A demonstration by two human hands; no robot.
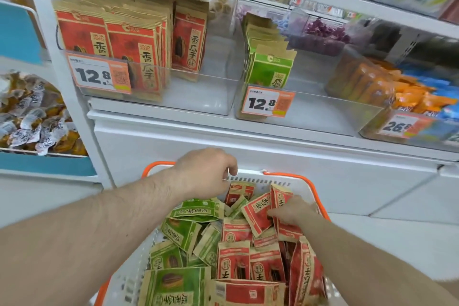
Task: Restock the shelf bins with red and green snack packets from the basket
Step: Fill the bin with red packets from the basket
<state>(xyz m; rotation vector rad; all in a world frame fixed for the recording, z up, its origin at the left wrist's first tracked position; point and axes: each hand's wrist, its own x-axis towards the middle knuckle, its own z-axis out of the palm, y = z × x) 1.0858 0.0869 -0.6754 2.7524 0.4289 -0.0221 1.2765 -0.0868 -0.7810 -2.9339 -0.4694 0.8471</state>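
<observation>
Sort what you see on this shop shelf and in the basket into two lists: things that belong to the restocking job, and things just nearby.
Part of the job:
- basket
- red packets and green packets in it
- red packet bin
- green packet bin
- left hand, right hand, which touches a red packet

Just nearby:
- orange snacks
- purple sweets
- wrapped snacks
- price tags

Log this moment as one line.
left hand: on basket rim | right hand: gripping red packet | green bin: mostly empty
</observation>
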